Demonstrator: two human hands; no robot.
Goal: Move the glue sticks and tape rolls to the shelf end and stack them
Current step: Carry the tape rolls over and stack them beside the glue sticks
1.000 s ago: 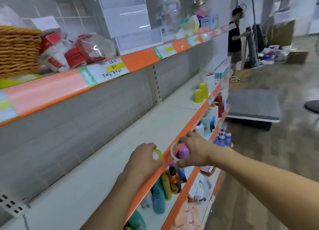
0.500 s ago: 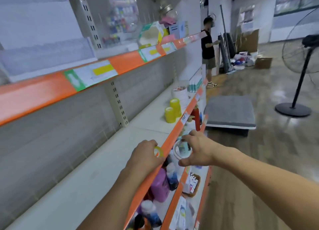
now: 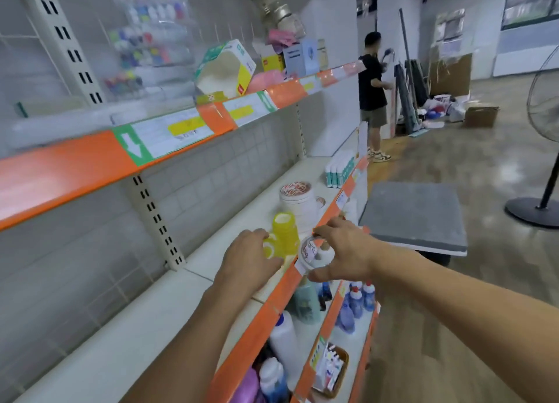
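Head view: both hands carry tape rolls over the middle shelf (image 3: 169,308).

The left hand (image 3: 248,262) has its grip clamped on a small yellow tape roll (image 3: 268,249), just beside a stack of yellow tape rolls (image 3: 285,231) standing on the shelf. The right hand (image 3: 344,252) pinches a clear tape roll (image 3: 311,252) between thumb and fingers, above the shelf's orange front edge (image 3: 263,315). Farther along the shelf stand white tape rolls (image 3: 295,198), then white glue sticks (image 3: 340,171) near the shelf end.
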